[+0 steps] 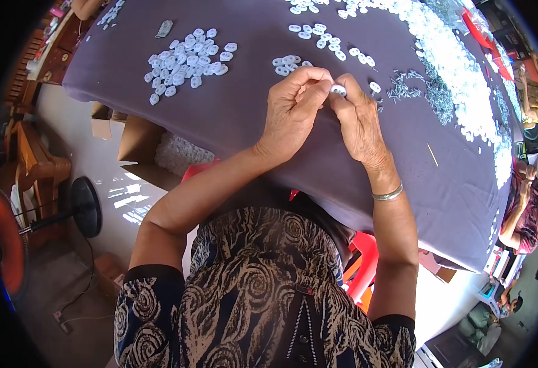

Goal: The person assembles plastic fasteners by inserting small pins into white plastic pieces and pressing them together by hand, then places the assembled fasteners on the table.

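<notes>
Above the dark tablecloth, my right hand (362, 122) pinches a small white oval plastic piece (339, 90) with two dark holes between thumb and fingers. My left hand (292, 110) is closed in a pinch right beside that piece; whatever its fingertips hold is too small to make out. Just beyond my hands lies a small group of similar white ovals (289, 63). A single oval (375, 87) rests to the right of my right hand. Further right are loose small metal screws (406, 84), some scattered and some heaped.
A pile of white ovals (190, 59) lies at the left of the tablecloth (244, 37). A long heap of white pieces (459, 67) curves along the right. A thin yellowish stick (433, 154) lies nearby. An open cardboard box (140, 147) stands below the table's left edge. Other people sit at the far right.
</notes>
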### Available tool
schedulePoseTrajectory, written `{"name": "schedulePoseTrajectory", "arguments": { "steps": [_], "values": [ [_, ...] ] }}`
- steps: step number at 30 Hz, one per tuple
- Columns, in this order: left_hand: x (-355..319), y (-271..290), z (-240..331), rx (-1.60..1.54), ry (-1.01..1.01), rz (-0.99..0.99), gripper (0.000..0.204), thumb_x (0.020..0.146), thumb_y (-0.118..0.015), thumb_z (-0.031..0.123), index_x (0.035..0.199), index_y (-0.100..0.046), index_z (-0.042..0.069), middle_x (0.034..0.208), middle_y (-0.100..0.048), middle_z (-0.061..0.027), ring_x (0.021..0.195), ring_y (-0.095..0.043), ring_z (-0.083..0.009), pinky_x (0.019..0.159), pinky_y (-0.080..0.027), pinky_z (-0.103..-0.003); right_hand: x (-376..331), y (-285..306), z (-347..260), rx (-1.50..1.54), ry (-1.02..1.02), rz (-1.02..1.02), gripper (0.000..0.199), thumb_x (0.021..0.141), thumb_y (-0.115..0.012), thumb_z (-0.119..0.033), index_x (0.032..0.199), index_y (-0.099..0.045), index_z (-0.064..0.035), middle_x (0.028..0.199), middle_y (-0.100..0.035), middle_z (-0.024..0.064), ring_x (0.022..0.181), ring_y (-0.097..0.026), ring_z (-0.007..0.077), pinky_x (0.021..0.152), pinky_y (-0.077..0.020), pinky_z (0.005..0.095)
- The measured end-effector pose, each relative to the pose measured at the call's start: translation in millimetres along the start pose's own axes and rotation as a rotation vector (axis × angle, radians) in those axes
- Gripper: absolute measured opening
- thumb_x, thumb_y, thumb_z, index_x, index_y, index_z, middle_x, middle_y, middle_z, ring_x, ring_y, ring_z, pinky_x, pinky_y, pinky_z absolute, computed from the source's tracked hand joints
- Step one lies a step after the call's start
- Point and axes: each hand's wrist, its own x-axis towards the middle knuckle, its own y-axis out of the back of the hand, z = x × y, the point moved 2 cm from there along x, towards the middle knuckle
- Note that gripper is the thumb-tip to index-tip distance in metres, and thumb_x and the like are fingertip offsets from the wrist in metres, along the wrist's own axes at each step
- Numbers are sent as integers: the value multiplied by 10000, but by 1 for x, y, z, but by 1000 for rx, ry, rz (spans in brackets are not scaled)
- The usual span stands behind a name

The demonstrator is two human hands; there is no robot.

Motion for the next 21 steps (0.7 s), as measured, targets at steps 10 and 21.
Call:
{"name": "schedulePoseTrajectory", "arguments": {
  "steps": [10,21],
  "values": [
    [1,0,4,40,36,-54,83,897,-583,64,957,-617,17,867,-587,3,759,-521,-64,660,-446,-234,0,3,5,57,-48,-31,155,870,-434,-161,934,-434,-19,761,-546,198,697,-540,398,652,-451,412],
    [1,-2,9,47,17,20,74,873,-630,66,923,-627,11,741,-528,42,652,-447,-24,555,-364,-194,0,3,7,-9,-26,-29,168,871,-441,-173,965,-423,-35,745,-550,205,708,-555,412,646,-445,447]
  ]
}}
